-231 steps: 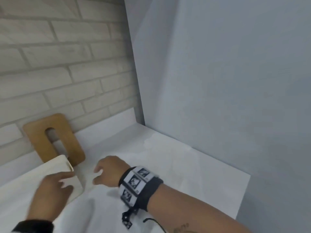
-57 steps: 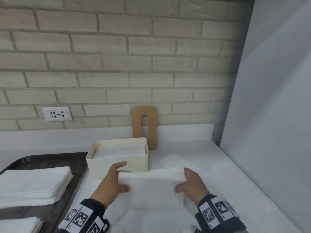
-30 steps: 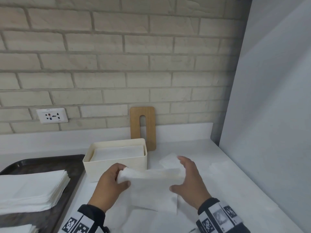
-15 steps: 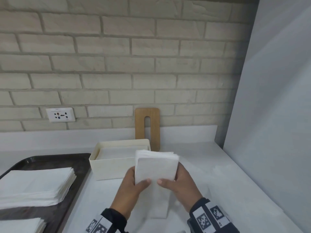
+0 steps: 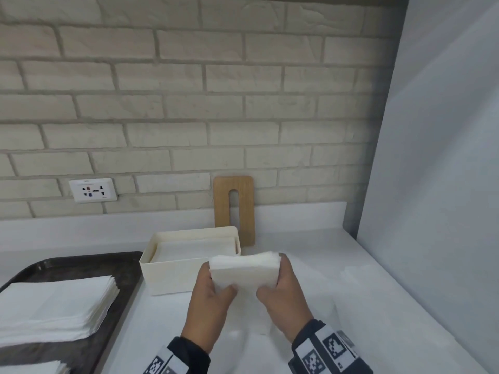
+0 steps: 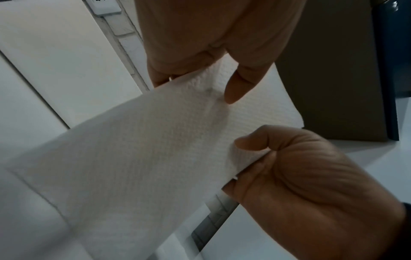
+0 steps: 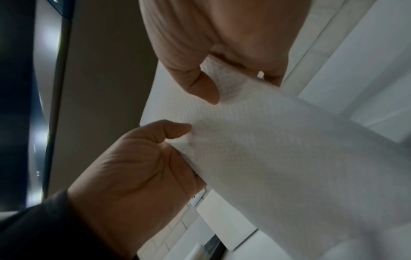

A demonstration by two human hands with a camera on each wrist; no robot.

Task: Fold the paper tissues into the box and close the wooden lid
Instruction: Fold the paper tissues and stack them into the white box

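White paper tissues (image 5: 244, 269), folded into a wad, are pinched at either side by the left hand (image 5: 210, 295) and the right hand (image 5: 280, 292), each grip closed on the paper just in front of the cream box (image 5: 172, 276). More tissues are seen inside the box, while the wooden lid (image 5: 234, 209) is propped upright against the brick wall (image 5: 189, 103) behind it on the table (image 5: 364, 292).
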